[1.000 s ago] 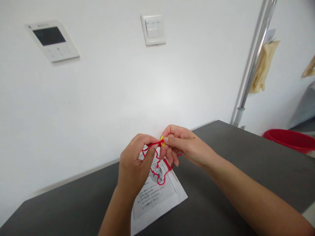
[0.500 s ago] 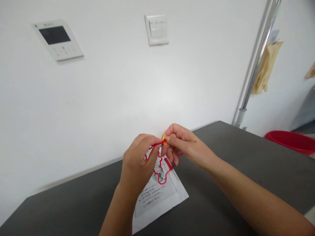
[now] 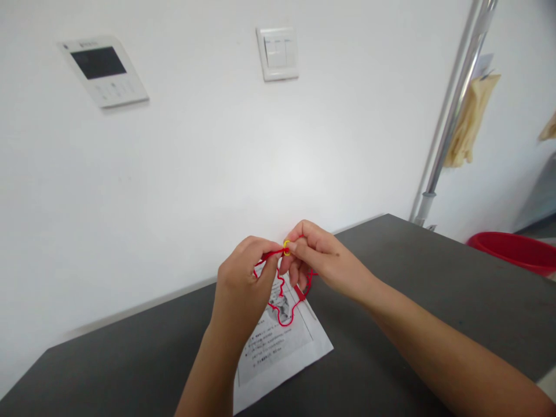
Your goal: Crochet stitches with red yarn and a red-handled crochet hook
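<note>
Between thumb and fingers, my left hand (image 3: 245, 278) pinches a red cord (image 3: 285, 324) close to a small yellow ring (image 3: 286, 248). My right hand (image 3: 315, 252) is closed on the yellow ring, its thumb and index finger at the ring's right side. The red strand runs from the left fingertips to the ring, and whether it passes through cannot be made out. Loose cord loops hang below both hands, over a printed sheet (image 3: 284, 370). A flat dark-red piece (image 3: 299, 292) shows just under my right fingers, partly hidden.
The dark grey tabletop (image 3: 369, 347) meets a white wall behind. On the wall are a panel with a dark screen (image 3: 99, 62) and a light switch (image 3: 278, 53). To the right stand a metal pole (image 3: 454, 116), hanging yellowish gloves (image 3: 471, 121) and a red basin (image 3: 512, 252).
Both hands have shifted slightly left with the yellow ring and cord, the right fingers a little more. The pinch of each hand stays closed.
</note>
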`<state>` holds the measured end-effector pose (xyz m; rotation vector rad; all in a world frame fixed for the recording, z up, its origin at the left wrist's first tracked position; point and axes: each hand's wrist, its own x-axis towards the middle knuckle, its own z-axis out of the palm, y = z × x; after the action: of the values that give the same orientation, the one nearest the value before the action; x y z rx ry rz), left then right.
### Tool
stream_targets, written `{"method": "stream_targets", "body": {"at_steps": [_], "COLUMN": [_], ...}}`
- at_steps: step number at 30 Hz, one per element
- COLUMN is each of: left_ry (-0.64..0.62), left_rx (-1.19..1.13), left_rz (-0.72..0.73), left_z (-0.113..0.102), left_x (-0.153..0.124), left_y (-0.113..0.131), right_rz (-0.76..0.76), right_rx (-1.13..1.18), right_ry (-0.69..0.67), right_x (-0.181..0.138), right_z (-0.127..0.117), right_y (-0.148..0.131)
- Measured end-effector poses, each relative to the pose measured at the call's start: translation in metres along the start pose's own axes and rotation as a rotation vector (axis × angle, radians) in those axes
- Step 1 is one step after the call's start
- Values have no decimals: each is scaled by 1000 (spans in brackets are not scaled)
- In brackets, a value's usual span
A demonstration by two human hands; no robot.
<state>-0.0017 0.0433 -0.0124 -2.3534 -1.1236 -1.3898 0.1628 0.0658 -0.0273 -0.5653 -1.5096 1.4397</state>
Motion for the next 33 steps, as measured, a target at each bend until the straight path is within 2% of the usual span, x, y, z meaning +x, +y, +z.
{"method": "stream_targets", "body": {"at_steps": [4,11,17,20,29,33], "left_ry": [-52,-8,-27,8,-36,-43], "left_rx": [13,179,239,97,-520,-791], "left_rz": [42,242,229,67,-629,-789], "left_z": [-2,3,10,10,5,8], "left_x": [0,-1,-2,-2,4,3], "left_y": [-2,-1,-5,-5,-4,-6], "right_rz": [-35,-33,-33,-34,93,102], "right_rx": [-101,-163,-187,-118,18,27], "right_ry": [5,18,75,72,-2,-35], "right_x": [-1,-1,0,2,7,8], "right_z": [0,0,2,1,-1,0], "right_y": [1,1,5,4,3,2]}}
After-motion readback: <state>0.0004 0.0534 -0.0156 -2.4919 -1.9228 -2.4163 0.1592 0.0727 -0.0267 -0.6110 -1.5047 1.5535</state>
